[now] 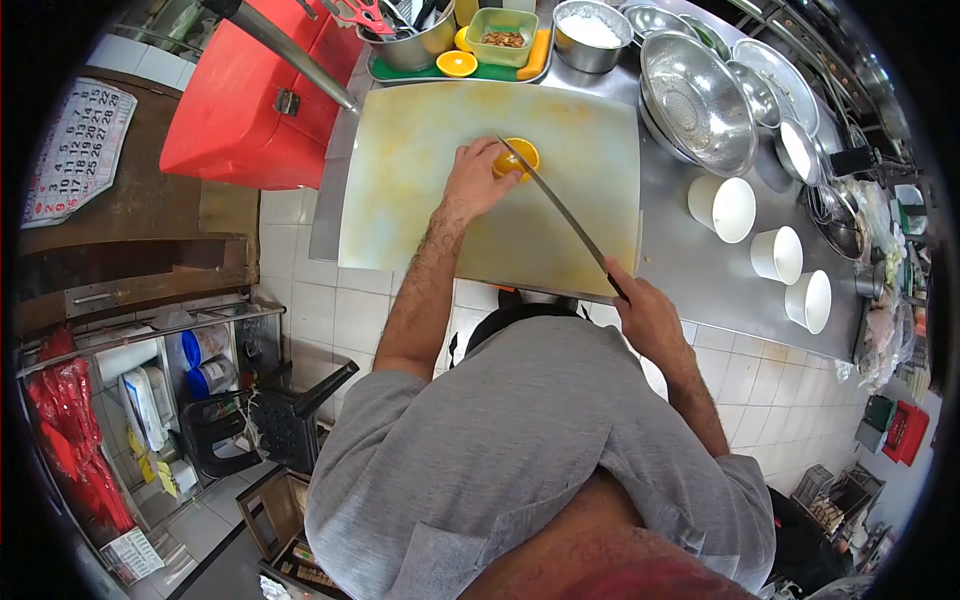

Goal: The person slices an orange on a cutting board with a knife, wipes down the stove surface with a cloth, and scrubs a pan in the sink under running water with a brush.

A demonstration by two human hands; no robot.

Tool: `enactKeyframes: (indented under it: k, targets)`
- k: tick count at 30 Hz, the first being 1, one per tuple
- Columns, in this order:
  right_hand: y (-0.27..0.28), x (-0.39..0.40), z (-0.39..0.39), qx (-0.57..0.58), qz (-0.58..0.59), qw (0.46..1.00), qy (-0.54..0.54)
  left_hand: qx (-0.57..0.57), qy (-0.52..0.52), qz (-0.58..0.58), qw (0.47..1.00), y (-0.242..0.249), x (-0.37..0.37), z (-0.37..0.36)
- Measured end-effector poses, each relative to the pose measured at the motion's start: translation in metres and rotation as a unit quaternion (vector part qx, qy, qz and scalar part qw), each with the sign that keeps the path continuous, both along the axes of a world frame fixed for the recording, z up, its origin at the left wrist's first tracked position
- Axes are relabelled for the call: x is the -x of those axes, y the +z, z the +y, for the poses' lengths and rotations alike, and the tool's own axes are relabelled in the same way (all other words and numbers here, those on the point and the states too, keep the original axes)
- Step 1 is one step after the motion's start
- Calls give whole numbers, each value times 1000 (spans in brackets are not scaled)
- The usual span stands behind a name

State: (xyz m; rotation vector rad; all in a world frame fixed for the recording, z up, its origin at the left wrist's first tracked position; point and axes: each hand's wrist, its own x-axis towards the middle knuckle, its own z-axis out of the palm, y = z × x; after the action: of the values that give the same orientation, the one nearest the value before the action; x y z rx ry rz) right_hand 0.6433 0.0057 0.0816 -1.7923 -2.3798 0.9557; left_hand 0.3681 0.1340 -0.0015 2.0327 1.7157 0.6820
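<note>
An orange half (517, 160) rests on the pale cutting board (400, 180). My left hand (476, 180) holds it from the left, fingers closed against its side. My right hand (650, 318) is wrapped round the dark handle of a long knife (572, 222). The blade runs up and to the left, its tip end lying over or against the orange half; whether it has entered the fruit I cannot tell. Behind the board, another orange half (457, 64) lies cut side up on a green-lined tray (400, 73).
A red cooler box (235, 110) stands left of the board. Behind are a steel pot (592, 38) of white contents and a green container (500, 38). Steel bowls, a colander (697, 105) and white cups (722, 208) stand on the right. A black stool (285, 425) is lower left.
</note>
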Motion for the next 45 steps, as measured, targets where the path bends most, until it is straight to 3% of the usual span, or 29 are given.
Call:
enactKeyframes:
  k: [2,4,8,12,14,16,17,18,20,23,30,36,40,43,45]
  targets:
    - [-22,6,11,-5,21,1000,-3,3,-2,-1,1000,-1,1,1]
    - [-51,18,23,-50,135,989,-23,0,-8,-1,1000,-4,2,0]
    - [-43,16,27,-38,111,993,-15,-7,-20,0,1000,-1,2,1]
    - [-17,-1,17,-20,188,980,-67,-44,12,-38,998,6,-14,-4]
    - [-15,-11,14,-19,217,971,-101,-138,-33,43,989,10,-27,-2]
    - [-21,-24,13,-6,217,964,-152,-136,-57,94,985,-3,-30,9]
    - [-30,-29,11,-92,224,962,-126,-132,-80,146,977,-8,-33,13]
    - [-31,-37,9,-97,221,962,-129,-137,-83,143,977,-14,-32,17]
    - [-20,-45,2,131,263,917,-269,-110,-84,151,979,-19,-23,21]
    - [-41,-59,-13,162,332,872,-320,-139,-56,140,979,-27,-2,23]
    - [-57,-43,-9,169,387,840,-341,-154,4,181,971,-31,58,22]
    - [-72,-25,-18,190,319,911,-179,-167,75,136,974,-28,71,0]
    - [-63,-9,-42,207,342,910,-111,-159,136,82,974,-1,56,-47]
    - [-58,-23,-49,228,361,896,-123,-187,173,22,967,2,53,-103]
    - [-64,-48,-51,206,395,869,-217,-196,215,-3,957,-5,55,-138]
